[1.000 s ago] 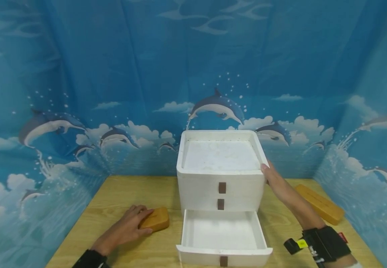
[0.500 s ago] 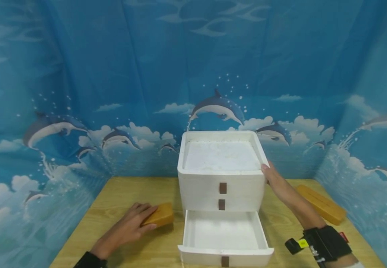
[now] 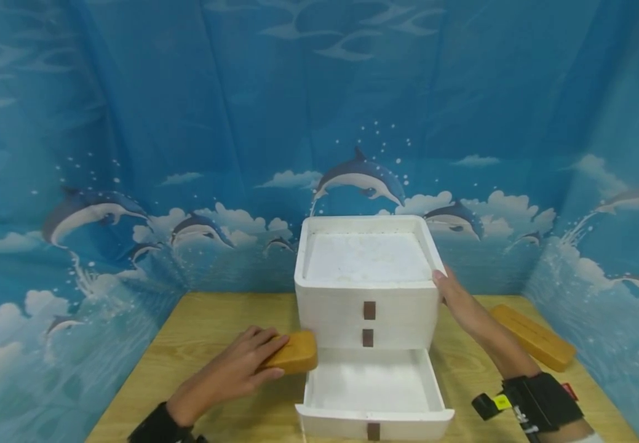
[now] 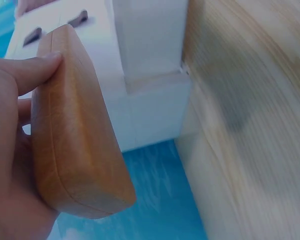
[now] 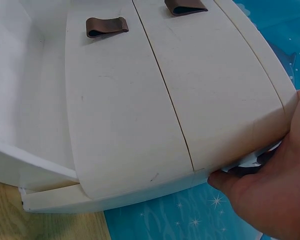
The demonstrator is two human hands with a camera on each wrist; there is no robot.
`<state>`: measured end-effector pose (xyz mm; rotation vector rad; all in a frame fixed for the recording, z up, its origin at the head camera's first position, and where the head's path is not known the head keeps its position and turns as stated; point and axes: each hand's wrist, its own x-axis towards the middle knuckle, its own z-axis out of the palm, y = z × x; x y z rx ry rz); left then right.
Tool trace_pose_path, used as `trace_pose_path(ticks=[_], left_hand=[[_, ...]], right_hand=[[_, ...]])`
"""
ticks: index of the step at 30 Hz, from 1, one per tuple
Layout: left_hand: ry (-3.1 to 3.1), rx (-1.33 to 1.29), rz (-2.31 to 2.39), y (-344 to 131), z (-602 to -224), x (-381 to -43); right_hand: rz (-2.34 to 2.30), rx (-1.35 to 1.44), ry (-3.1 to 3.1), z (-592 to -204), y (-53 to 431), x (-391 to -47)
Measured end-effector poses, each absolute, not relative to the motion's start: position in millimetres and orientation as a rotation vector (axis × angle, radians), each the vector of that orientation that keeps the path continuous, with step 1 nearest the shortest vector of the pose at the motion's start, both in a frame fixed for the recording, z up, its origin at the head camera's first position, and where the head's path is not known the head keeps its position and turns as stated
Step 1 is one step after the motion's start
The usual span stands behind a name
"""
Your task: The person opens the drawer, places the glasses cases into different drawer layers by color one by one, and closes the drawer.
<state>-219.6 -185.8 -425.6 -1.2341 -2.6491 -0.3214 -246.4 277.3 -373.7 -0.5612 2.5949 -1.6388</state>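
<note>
My left hand [image 3: 230, 372] grips a tan leather-look case [image 3: 297, 352] with rounded edges, the thumb on one side and fingers on the other. In the left wrist view the case [image 4: 80, 135] is off the table, with a seam along its side. In the head view it overlaps the left edge of the pulled-out bottom drawer [image 3: 377, 384]. This drawer belongs to a white drawer unit [image 3: 330, 314]; its bare inside shows. My right hand [image 3: 460, 304] holds the unit's upper right front corner, with some fingers hidden behind the side.
Another tan case [image 3: 532, 337], longer-looking, lies on the wooden table [image 3: 230, 314] to the right, beyond my right forearm. Two upper drawers with brown pull tabs [image 3: 369, 310] are closed. A blue dolphin-print curtain [image 3: 253, 154] stands behind and at the sides.
My left hand has lifted the case and carried it right, from the table to the drawer's left edge. The right hand keeps its place on the unit's corner.
</note>
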Motion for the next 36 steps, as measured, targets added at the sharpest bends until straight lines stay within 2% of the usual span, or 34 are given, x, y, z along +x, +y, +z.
trace_pose_path(ticks=[19,36], left_hand=[[-2.574,-1.614,-0.306,-114,-400,-225],[-2.578,-1.661,-0.120,-47,-406,-229]], right_hand=[[-1.616,-0.500,2.614,-376,277,-246],[-1.610,-0.469,2.608,-371,278,-244]])
